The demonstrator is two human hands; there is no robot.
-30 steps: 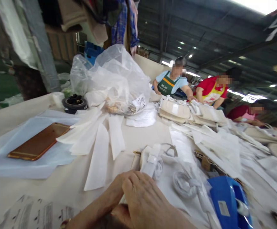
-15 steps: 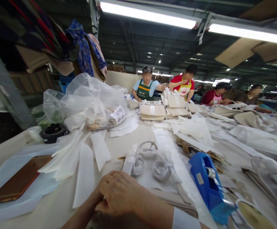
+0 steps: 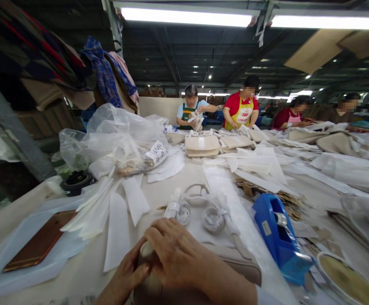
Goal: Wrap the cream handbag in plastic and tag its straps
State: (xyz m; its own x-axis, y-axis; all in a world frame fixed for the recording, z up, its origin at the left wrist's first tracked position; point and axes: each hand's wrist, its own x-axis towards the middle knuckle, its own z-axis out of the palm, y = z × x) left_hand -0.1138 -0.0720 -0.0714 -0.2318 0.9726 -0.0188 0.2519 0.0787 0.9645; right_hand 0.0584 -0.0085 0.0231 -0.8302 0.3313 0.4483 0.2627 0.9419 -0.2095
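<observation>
Both my hands meet at the bottom middle over a beige handbag (image 3: 231, 258) lying on the table. My right hand (image 3: 178, 254) lies on top, fingers curled over the bag's near end. My left hand (image 3: 125, 275) comes from below left and grips a pale rounded part of the bag (image 3: 146, 249), thumb pressed against it. The bag's handle, wrapped in white paper (image 3: 211, 214), lies just beyond my hands.
A blue tape dispenser (image 3: 278, 235) stands right of the bag. White paper strips (image 3: 117, 220) fan out at left, beside a brown phone (image 3: 40, 245) on plastic sheet. A clear bag (image 3: 114, 135) of parts sits behind. Several co-workers (image 3: 244, 108) handle bags at the far end.
The view has tilted slightly. My left hand has come out from under the right and now shows its thumb and fingers gripping the bag's pale end.
</observation>
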